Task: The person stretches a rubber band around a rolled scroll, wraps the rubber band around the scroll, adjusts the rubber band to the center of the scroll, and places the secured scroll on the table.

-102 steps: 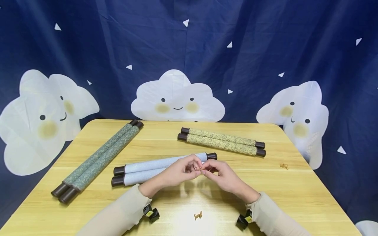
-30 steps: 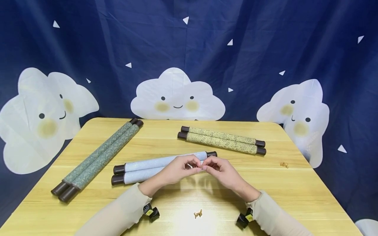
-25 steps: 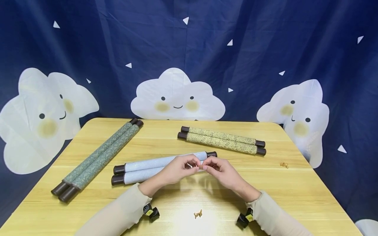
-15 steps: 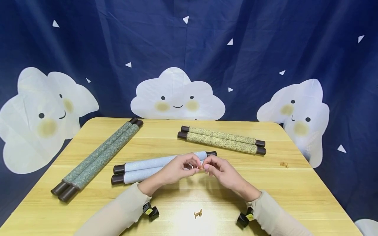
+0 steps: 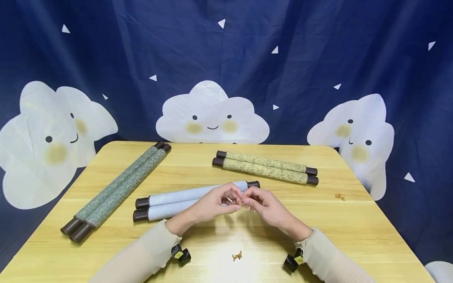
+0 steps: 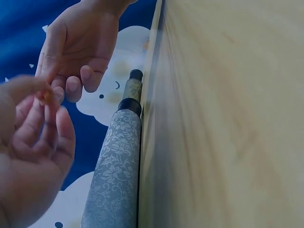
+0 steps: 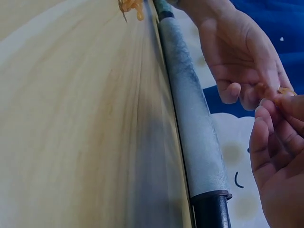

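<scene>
My left hand [image 5: 214, 203] and right hand [image 5: 269, 206] meet fingertip to fingertip above the table. Between them they pinch a small amber, looped rubber band [image 7: 285, 91], mostly hidden by the fingers. In the left wrist view the band [image 6: 45, 97] shows as a blurred orange bit at the thumb. Just behind the hands lies a light blue rolled scroll [image 5: 166, 208] with dark end knobs, partly covered by my left hand. Another tangled amber band [image 5: 237, 256] lies on the table nearer me, and a third band [image 5: 340, 196] is at the right.
A green patterned scroll [image 5: 124, 188] lies slantwise along the left of the wooden table [image 5: 354, 243]. Toward the back right is a yellow patterned scroll [image 5: 265, 169]. Behind the table hangs a dark blue curtain [image 5: 247, 47] with clouds.
Both hands stay in about the same place. Their fingertips shift around the small band, and the left fingers and thumb have parted a little over the last half second.
</scene>
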`<state>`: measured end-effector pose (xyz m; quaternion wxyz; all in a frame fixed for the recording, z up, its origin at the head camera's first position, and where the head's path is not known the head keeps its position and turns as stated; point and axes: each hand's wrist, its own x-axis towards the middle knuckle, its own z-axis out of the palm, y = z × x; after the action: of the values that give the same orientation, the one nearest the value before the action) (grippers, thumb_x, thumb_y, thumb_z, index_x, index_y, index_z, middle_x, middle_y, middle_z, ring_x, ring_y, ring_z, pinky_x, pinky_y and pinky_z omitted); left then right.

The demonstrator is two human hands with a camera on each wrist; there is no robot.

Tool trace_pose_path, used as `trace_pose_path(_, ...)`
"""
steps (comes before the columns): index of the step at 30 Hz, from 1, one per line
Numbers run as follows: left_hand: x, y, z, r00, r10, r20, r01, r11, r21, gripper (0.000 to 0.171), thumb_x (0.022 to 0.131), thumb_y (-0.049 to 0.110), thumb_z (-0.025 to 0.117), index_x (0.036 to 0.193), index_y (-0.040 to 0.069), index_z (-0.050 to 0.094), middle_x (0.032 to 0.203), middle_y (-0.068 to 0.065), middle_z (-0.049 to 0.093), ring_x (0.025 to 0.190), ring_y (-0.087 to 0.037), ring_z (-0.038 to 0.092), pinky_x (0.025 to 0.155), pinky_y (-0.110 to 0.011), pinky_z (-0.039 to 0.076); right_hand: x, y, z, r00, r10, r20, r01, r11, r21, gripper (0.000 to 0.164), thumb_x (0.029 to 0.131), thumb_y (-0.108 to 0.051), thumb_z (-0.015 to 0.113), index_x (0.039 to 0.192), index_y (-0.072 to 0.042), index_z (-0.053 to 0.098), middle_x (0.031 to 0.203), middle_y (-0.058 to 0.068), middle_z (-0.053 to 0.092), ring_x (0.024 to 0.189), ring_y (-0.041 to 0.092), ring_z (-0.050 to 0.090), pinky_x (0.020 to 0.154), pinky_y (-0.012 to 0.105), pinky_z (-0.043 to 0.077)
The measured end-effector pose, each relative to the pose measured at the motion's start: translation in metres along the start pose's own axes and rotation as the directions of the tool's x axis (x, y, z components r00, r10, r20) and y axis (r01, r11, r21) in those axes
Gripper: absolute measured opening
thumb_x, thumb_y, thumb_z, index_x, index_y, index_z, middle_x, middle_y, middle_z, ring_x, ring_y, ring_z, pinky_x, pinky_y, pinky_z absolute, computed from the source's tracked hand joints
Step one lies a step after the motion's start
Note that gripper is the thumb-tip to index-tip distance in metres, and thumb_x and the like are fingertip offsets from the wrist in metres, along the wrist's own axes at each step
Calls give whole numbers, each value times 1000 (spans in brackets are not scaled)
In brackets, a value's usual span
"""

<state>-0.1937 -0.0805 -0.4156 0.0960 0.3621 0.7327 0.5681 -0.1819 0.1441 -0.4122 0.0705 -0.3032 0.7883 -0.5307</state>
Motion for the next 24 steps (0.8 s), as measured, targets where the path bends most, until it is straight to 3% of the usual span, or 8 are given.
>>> trace_pose_path(3,1,-1,0,998,-41,-42,45,995,93,20,91,18,71,107,14,60,94,3,65,87,-13,61,74,-29,54,0,-1,1,1000,12,6,-12,1000,-16,8,99,-20,58,102,-17,64,88,9,62,78,39,56,67,35,53)
trace_pose_path(7,1,-3,-1,993,-71,-93,85,983,161,15,92,25,70,102,18,61,92,8,63,87,-11,60,74,-29,53,0,-1,2,1000,12,7,-12,1000,-7,7,99,-21,58,101,-18,64,87,9,62,76,40,55,64,28,50)
trace_pose_path(13,0,-3,-1,995,-69,-76,80,986,144,7,93,24,68,97,19,66,95,9,67,90,-10,63,81,-28,55,0,-1,2,1000,9,-17,-9,1000,-8,8,99,-20,58,102,-17,64,87,14,61,76,40,55,65,30,51)
trace_pose_path(18,-1,1,-1,996,-29,-85,41,988,147,7,93,17,68,99,18,67,94,7,68,87,-10,63,74,-30,55,0,0,2,998,21,-55,-22,1000,-7,8,98,-17,59,102,-14,65,88,20,60,75,36,56,64,32,52)
trace_pose_path(24,-2,3,-2,1000,22,-12,-22,999,33,20,91,9,68,111,14,63,101,1,71,92,-14,65,80,-34,55,0,2,2,999,22,-47,-22,1000,-9,8,98,-14,59,103,-13,65,92,11,63,78,34,59,68,34,54)
